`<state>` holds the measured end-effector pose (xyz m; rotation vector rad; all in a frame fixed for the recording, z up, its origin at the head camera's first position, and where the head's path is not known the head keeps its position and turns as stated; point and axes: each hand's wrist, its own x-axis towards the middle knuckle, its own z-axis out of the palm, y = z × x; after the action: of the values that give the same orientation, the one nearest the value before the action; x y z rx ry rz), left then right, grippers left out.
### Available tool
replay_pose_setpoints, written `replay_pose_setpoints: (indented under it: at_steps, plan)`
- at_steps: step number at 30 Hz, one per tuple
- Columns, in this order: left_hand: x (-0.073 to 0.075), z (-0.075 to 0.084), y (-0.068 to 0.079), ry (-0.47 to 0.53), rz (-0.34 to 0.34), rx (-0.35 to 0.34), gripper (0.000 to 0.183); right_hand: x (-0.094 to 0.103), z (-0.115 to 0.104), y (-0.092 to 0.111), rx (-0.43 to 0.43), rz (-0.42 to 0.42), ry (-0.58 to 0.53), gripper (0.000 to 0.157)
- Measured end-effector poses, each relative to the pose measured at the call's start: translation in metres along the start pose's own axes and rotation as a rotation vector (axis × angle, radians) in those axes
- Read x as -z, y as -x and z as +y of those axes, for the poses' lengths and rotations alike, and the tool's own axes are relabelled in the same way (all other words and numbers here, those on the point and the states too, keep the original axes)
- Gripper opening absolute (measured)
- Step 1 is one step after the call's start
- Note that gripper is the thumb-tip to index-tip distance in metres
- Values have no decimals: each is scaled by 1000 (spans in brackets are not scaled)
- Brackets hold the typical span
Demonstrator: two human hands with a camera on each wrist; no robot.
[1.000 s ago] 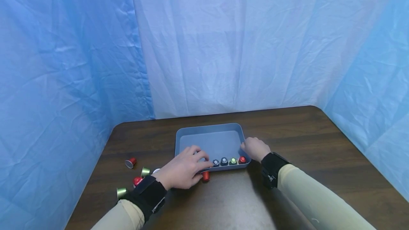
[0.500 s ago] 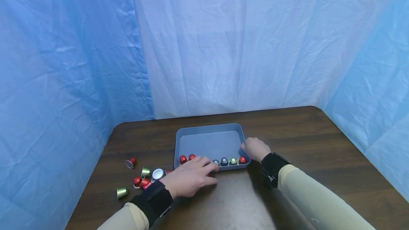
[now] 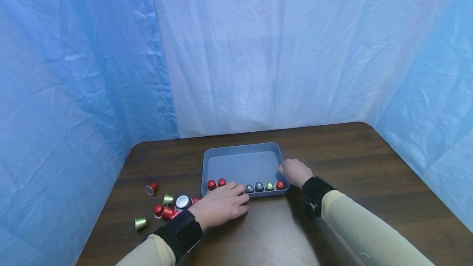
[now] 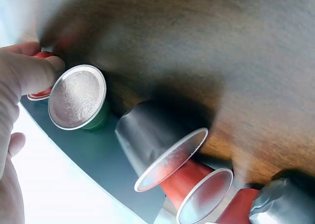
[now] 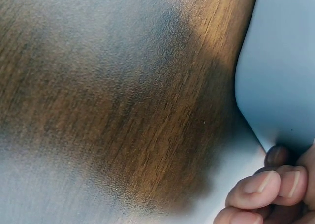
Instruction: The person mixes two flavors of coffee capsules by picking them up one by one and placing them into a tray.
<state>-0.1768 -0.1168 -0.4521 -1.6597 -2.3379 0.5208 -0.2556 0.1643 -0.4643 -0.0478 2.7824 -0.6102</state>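
Note:
My left hand [image 3: 220,206] is at the near left rim of a grey-blue tray [image 3: 244,162]. Its thumb and finger pinch a red coffee capsule [image 4: 43,54], hidden under the hand in the head view. Close beside the fingertips in the left wrist view is a green capsule [image 4: 96,119], its silver lid facing the camera. My right hand [image 3: 297,172] grips the tray's right rim with curled fingers [image 5: 253,189]. Along the tray's near side stand two red capsules [image 3: 212,184] at left, then dark capsules [image 3: 259,186], a green one [image 3: 269,186] and a red one [image 3: 280,185].
Left of the tray lies a loose group of capsules: a dark one [image 3: 182,202], red ones [image 3: 158,210] and a green one [image 3: 168,199]. Farther out are another green capsule [image 3: 141,223] and a red one [image 3: 151,188]. Blue-white sheets [image 3: 236,60] surround the brown table [image 3: 332,147].
My left hand has drawn back toward me from over the tray's near edge, uncovering the two red capsules in the left corner. The red capsule outside the rim is now covered. My right hand stays put.

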Motion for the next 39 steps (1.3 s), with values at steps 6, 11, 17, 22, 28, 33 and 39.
replay_pose_setpoints:
  at_steps: [6,11,17,22,28,33,39]
  plan:
    - [-1,1,-2,-63,-14,-18,52,-1,0,-1,-3,1,9,29]
    - [-3,2,-3,-111,-11,-37,48,-1,0,0,2,1,12,30]
    - [-6,2,-4,-103,43,-60,39,0,-1,-1,5,5,10,30]
    - [-4,3,-5,-28,106,-67,30,0,-1,1,11,12,13,30]
    - [2,3,-6,99,131,-65,25,0,-1,0,13,13,13,30]
    - [6,1,-6,219,163,-27,24,-1,0,0,16,17,17,30]
    - [11,-3,-5,335,221,66,33,-1,0,0,10,16,7,29]
